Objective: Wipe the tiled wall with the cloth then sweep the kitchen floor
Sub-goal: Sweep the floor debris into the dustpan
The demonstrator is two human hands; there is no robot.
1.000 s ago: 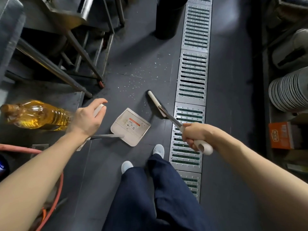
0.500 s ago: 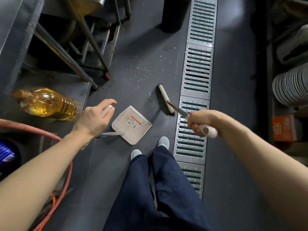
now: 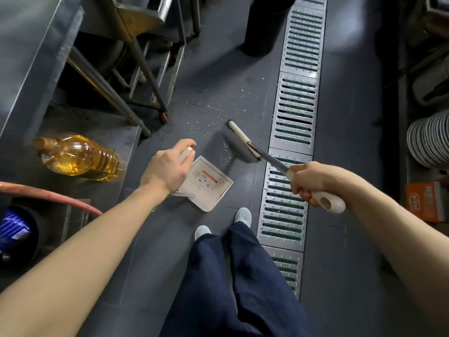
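Note:
My right hand [image 3: 307,182] grips the white handle of a long broom [image 3: 267,158]. Its dark-bristled head [image 3: 239,142] rests on the dark floor beside the drain. My left hand [image 3: 167,170] holds the top of the upright handle of a white dustpan [image 3: 209,184], which sits flat on the floor in front of my feet. White crumbs [image 3: 213,113] lie scattered on the floor beyond the broom head and between it and the dustpan. No cloth or tiled wall is in view.
A metal drain grate [image 3: 295,113] runs down the floor on the right. A black bin [image 3: 266,25] stands at the far end. Steel table legs [image 3: 136,93], an oil bottle [image 3: 77,155] and a red hose [image 3: 48,194] are left. Stacked plates [image 3: 430,139] sit right.
The broom head has swung round from beside the grate toward the dustpan, pulling crumbs along. The left hand and dustpan have stayed nearly still.

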